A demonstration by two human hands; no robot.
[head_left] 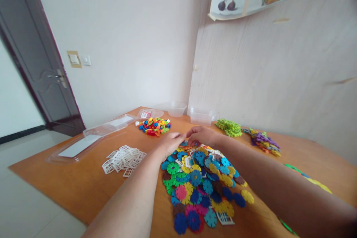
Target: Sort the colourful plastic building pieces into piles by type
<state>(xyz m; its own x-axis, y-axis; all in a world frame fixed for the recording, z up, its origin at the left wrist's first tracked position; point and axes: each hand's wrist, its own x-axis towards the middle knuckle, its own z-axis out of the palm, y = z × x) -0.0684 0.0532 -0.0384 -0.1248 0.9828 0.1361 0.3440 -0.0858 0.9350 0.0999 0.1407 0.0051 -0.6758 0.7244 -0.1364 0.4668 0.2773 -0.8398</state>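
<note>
A heap of flat, notched plastic discs [199, 186] in blue, green, yellow, pink and brown lies on the orange-brown table [83, 178] in front of me. Both forearms reach over it. My left hand [170, 142] and my right hand [202, 135] meet at the far edge of the heap, fingers curled and pinched toward each other. What sits between the fingertips is too small to make out; it may be one of the discs.
White plastic grid pieces [123, 159] lie left of the heap. Behind are small colourful bricks [154, 125], a clear lid [92, 137], clear tubs [200, 116], a green disc stack [229, 127] and a purple-yellow cluster [263, 141]. Walls close the back; a dark door [41, 63] stands left.
</note>
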